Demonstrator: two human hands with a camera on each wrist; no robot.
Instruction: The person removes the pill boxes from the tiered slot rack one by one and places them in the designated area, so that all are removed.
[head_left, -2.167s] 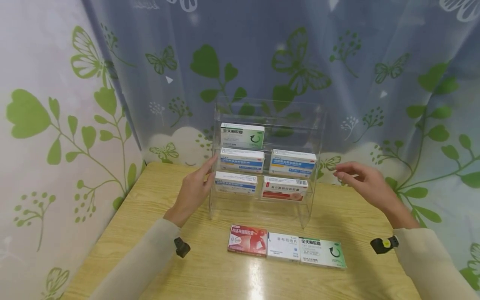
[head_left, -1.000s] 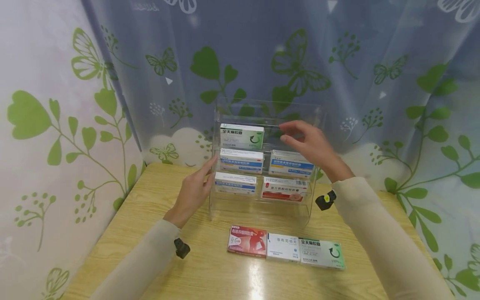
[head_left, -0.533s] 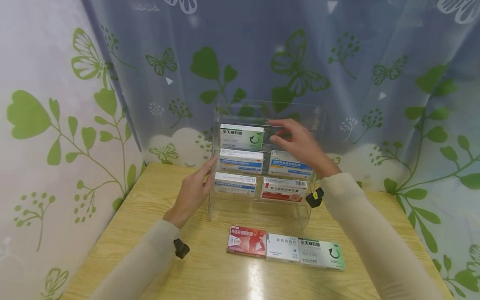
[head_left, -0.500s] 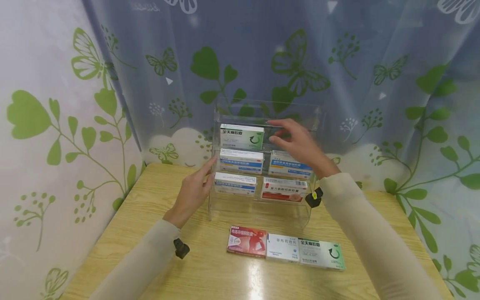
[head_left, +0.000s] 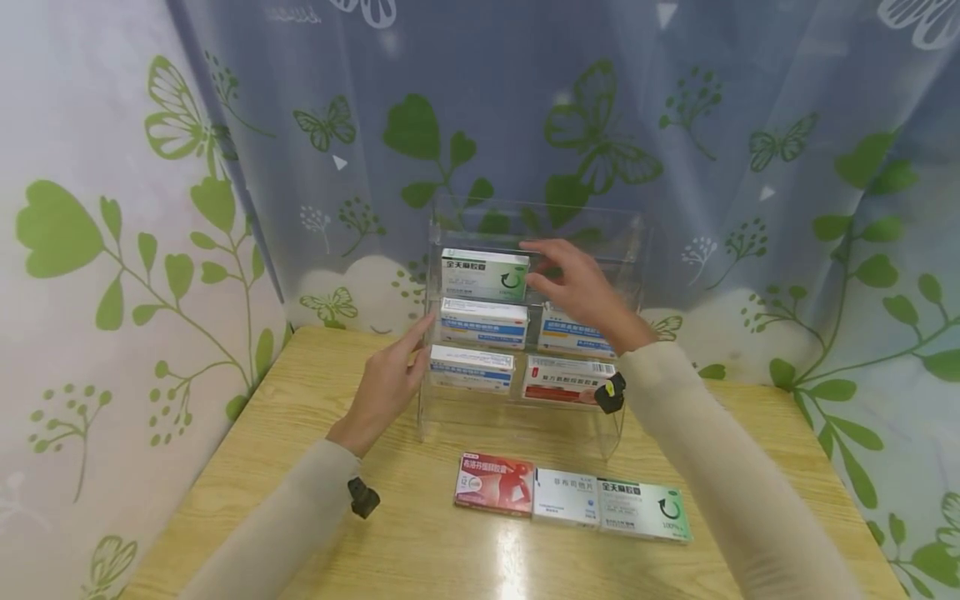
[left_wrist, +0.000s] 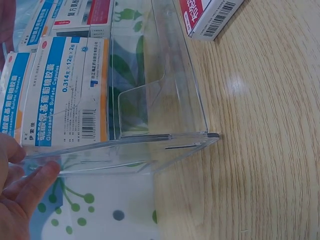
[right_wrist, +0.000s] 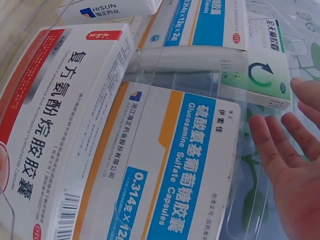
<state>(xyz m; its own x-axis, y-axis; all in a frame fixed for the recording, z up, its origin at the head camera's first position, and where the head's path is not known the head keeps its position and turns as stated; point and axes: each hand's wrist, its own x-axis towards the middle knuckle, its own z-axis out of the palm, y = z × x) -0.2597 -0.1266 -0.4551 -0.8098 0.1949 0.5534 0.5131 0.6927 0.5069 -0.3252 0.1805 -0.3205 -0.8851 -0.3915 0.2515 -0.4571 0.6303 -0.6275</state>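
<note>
A clear acrylic rack (head_left: 517,421) stands on the table with medicine boxes on its tiers. My left hand (head_left: 381,392) touches the rack's left side panel; in the left wrist view the fingers of that hand (left_wrist: 25,187) lie against the clear edge. My right hand (head_left: 581,287) is at the top tier, fingers spread, just right of the green-and-white box (head_left: 483,275). In the right wrist view a small gap shows between this hand (right_wrist: 295,155) and the green-and-white box (right_wrist: 262,65). Blue-and-white boxes (head_left: 483,323) and a red-and-white box (head_left: 562,381) sit on the tiers below.
In front of the rack, a red box (head_left: 495,483), a white box (head_left: 566,497) and another green-and-white box (head_left: 643,510) lie side by side on the wooden table (head_left: 315,533). A patterned curtain (head_left: 495,108) hangs behind the rack.
My right hand has come in from the right of the rack to the top tier, moving left towards the green-and-white box. My left hand has stayed at the side panel.
</note>
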